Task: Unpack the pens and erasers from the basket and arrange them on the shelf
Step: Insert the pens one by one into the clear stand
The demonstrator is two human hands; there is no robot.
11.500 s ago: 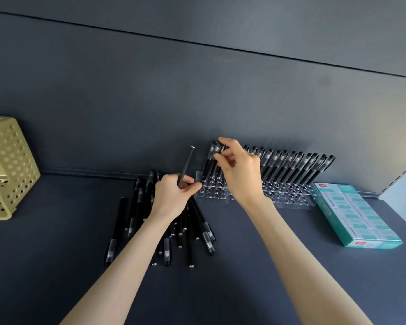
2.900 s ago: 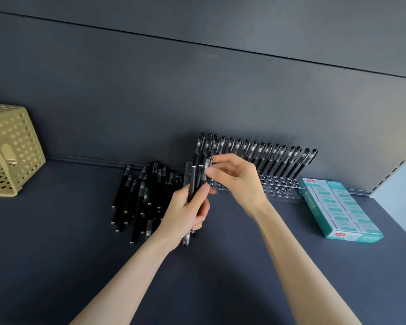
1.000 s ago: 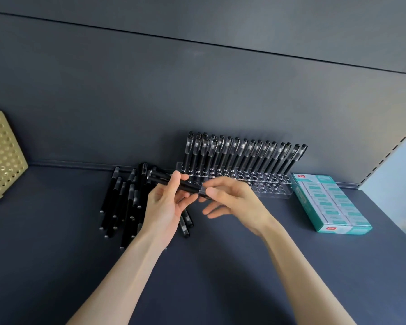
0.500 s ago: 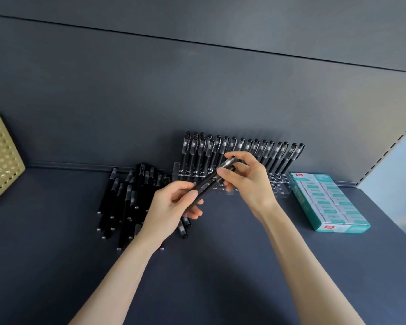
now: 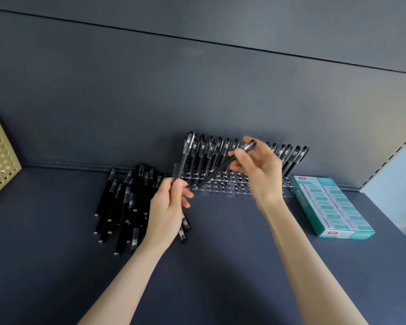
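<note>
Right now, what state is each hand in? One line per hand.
Left hand: grips a bundle of pens.
Right hand: pinches a single pen by its cap end, tip at the clear rack.

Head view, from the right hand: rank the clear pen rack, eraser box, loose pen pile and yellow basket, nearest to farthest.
From the right hand:
1. Clear pen rack, just behind it.
2. Eraser box, to its right.
3. Loose pen pile, to its left.
4. Yellow basket, far left edge.
</note>
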